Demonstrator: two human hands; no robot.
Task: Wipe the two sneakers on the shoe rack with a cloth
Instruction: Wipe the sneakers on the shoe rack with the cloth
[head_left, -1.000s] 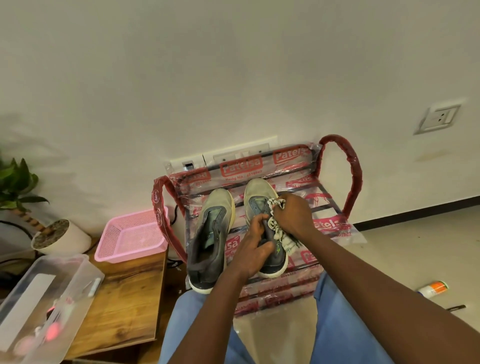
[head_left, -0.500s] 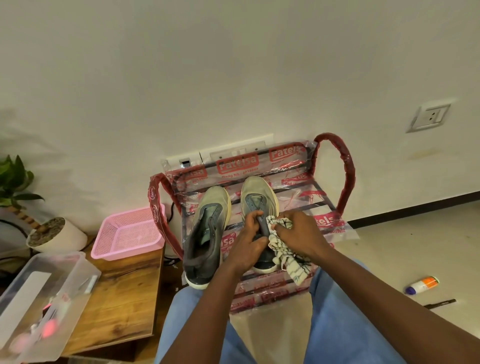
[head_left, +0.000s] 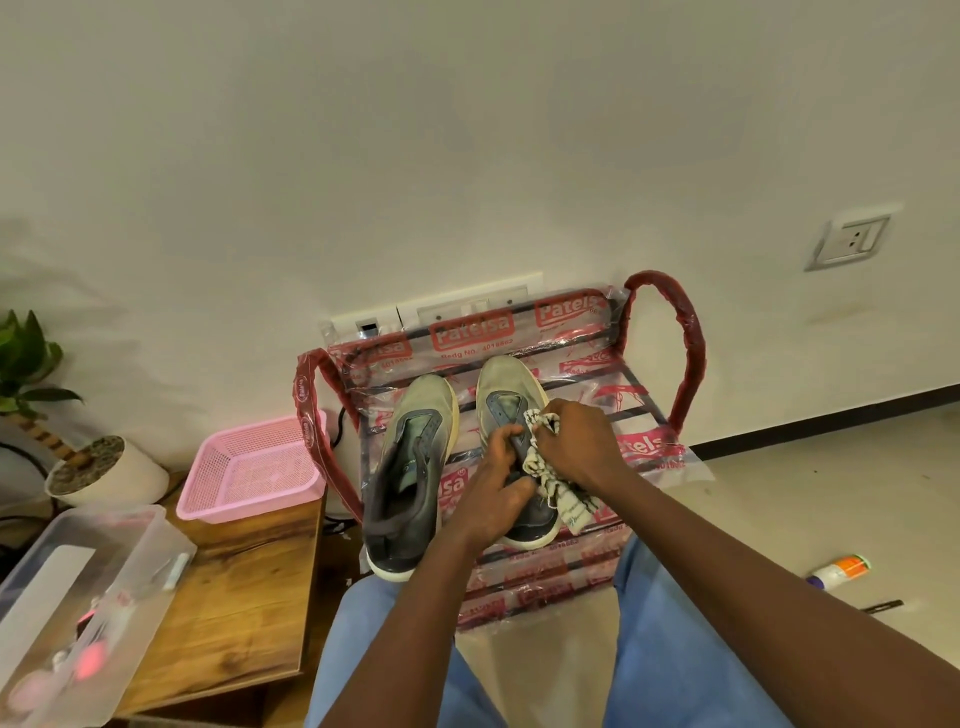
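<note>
Two grey-green sneakers stand side by side, toes to the wall, on a plastic-wrapped shoe rack (head_left: 691, 364). The left sneaker (head_left: 410, 467) lies free. My left hand (head_left: 493, 493) grips the right sneaker (head_left: 506, 387) around its middle and tongue. My right hand (head_left: 576, 441) holds a crumpled white cloth with dark stripes (head_left: 556, 488) against that sneaker's right side, near the laces. The cloth's loose end hangs down over the heel side. Both hands hide most of the right sneaker's rear half.
A wooden side table (head_left: 239, 587) stands left of the rack with a pink mesh basket (head_left: 249, 467) and a clear plastic box (head_left: 78, 597). A potted plant (head_left: 98, 467) sits further left. A small orange-and-white bottle (head_left: 839, 571) lies on the floor at right.
My right hand with the cloth slid down the right sneaker toward the heel, then moved back up toward the laces. My left hand kept its grip on the sneaker.
</note>
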